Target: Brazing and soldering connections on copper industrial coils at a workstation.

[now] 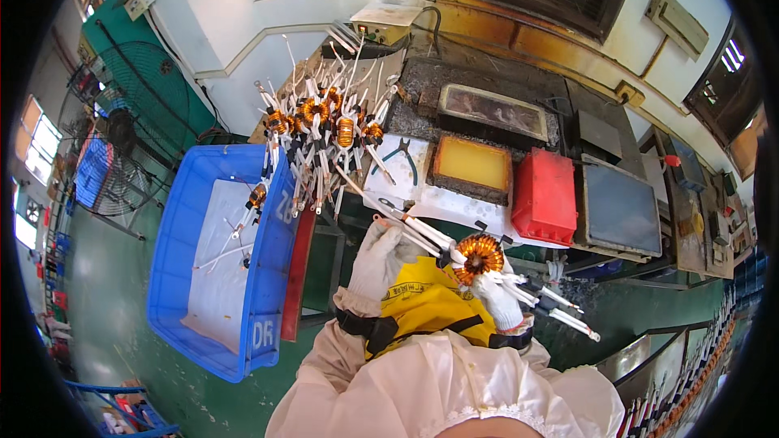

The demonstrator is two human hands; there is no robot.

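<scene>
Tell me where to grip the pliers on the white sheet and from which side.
Grip the pliers by their handles, coming from the near side. They appear to lie flat on the white sheet, nose pointing away, with the handles spread toward the near side, so that end should suit the fingers best.

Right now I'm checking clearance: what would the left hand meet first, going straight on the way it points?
The left hand would probably meet the white wires just ahead of it; depth is hard to judge, so it may already touch them.
</scene>
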